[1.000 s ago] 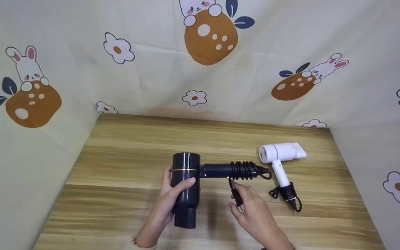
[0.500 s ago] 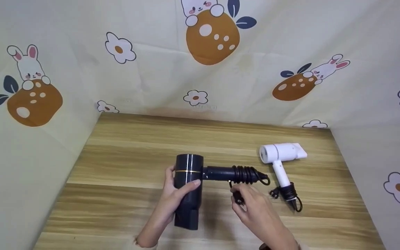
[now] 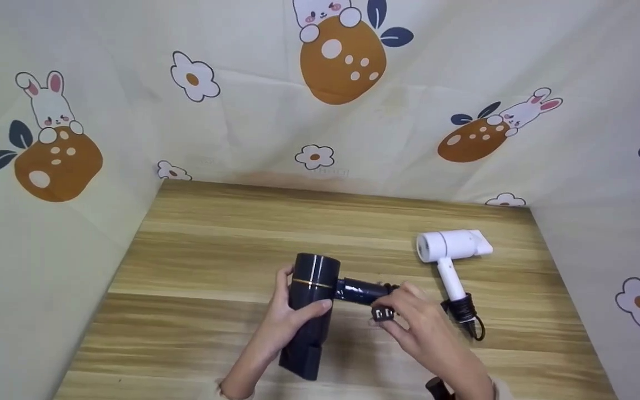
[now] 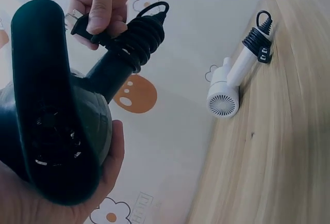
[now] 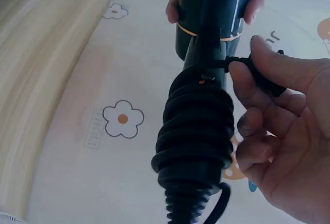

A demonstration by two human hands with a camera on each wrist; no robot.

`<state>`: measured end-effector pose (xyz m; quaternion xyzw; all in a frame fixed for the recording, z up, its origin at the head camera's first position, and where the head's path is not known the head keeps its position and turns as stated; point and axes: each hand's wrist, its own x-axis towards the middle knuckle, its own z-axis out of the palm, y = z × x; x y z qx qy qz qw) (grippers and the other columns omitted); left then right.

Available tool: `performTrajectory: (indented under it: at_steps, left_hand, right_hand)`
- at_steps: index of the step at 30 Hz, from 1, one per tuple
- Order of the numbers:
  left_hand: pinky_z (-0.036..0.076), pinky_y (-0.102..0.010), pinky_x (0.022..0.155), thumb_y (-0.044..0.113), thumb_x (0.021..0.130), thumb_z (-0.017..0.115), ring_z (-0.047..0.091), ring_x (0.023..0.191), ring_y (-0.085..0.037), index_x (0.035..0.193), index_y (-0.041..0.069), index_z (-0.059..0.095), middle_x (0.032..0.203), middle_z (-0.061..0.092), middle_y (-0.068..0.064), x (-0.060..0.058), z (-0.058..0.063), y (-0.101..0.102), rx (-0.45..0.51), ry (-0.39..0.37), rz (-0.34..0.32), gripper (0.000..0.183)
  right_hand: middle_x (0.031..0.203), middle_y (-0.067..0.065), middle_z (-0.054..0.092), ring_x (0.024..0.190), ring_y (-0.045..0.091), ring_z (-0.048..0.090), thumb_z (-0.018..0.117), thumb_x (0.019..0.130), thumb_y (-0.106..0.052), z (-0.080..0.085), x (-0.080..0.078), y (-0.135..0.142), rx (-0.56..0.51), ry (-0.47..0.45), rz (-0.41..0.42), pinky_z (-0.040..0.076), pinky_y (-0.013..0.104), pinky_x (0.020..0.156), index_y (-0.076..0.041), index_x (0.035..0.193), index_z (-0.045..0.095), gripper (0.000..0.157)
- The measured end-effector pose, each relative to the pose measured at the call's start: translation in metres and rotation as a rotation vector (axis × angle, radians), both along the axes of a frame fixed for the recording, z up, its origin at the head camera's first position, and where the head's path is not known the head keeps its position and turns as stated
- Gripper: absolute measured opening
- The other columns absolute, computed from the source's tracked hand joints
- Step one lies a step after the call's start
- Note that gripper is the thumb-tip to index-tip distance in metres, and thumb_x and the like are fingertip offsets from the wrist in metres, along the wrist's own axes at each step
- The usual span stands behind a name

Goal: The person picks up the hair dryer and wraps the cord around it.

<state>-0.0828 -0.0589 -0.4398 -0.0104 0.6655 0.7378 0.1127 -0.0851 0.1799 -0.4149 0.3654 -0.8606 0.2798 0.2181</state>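
Observation:
My left hand (image 3: 289, 325) grips the barrel of a dark hair dryer (image 3: 314, 289) with a thin gold ring; its flat nozzle points toward me. The handle sticks out to the right, and the black cord (image 5: 198, 126) is wound round it in several turns. Between thumb and fingers, my right hand (image 3: 423, 325) pinches the plug (image 3: 382, 314) at the cord's end, close beside the handle. Its two metal prongs face the head camera. In the head view the right hand hides most of the coil. The left wrist view shows the nozzle up close and the dryer held above the table.
A white hair dryer (image 3: 453, 245) lies on the wooden table (image 3: 214, 233) at the right, its black cord (image 3: 460, 308) wound round the handle. Cloth walls (image 3: 253, 111) with rabbit prints enclose the back and sides. A dark object (image 3: 438, 388) shows below my right wrist.
The dark dryer has tilted and shifted slightly right and toward me, its handle end dipping. My right hand has turned the plug so its prongs face up, and now covers the cord coil.

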Motion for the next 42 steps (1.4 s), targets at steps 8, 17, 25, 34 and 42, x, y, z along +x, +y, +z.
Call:
performTrajectory:
  at_steps: [8,17,25,34,42]
  left_hand:
    - [0.052,-0.036,0.073,0.021,0.074,0.074,0.061,0.084,-0.023,0.13,0.014,0.027,0.107,0.054,-0.02,0.0,0.004,-0.003,-0.05,0.044,-0.049,0.073]
    - [0.054,-0.037,0.069,0.02,0.074,0.075,0.062,0.082,-0.023,0.136,0.014,0.026,0.107,0.054,-0.021,-0.001,0.003,-0.008,-0.093,0.108,-0.119,0.079]
    - [0.055,-0.036,0.067,0.019,0.072,0.077,0.062,0.083,-0.023,0.135,0.018,0.027,0.108,0.056,-0.018,-0.002,-0.003,-0.018,-0.143,0.201,-0.277,0.081]
    - [0.055,-0.034,0.072,0.016,0.071,0.078,0.062,0.09,-0.021,0.133,0.022,0.029,0.116,0.057,-0.014,-0.01,-0.016,-0.015,-0.097,0.234,-0.481,0.079]
    - [0.051,-0.035,0.08,0.028,0.072,0.079,0.06,0.096,-0.019,0.139,0.032,0.032,0.122,0.057,-0.005,-0.014,-0.019,-0.01,-0.225,0.294,-0.427,0.082]
  right_hand:
    - [0.106,-0.002,0.066,0.099,0.015,0.061,0.077,0.073,-0.018,-0.007,-0.009,0.007,-0.125,-0.048,0.038,0.043,0.02,0.094,-0.014,0.098,0.066,0.028]
    - [0.084,-0.007,0.067,0.073,0.005,0.06,0.078,0.07,-0.014,-0.016,-0.005,0.002,-0.225,-0.146,-0.082,0.049,0.018,0.064,-0.014,0.086,0.066,0.02]
    - [0.093,-0.005,0.066,0.082,0.005,0.062,0.077,0.074,-0.029,-0.016,-0.004,0.012,-0.183,-0.713,0.024,0.054,0.025,0.076,-0.018,0.099,0.062,0.031]
    - [0.114,0.014,0.062,0.096,0.014,0.065,0.063,0.083,-0.007,-0.05,-0.006,0.017,-0.347,-0.992,0.584,0.053,0.03,0.082,0.001,0.133,0.04,0.056]
    - [0.106,0.022,0.058,0.079,0.009,0.063,0.046,0.091,0.004,-0.054,0.01,0.019,-0.412,-1.007,0.525,0.056,0.035,0.063,0.006,0.14,0.026,0.053]
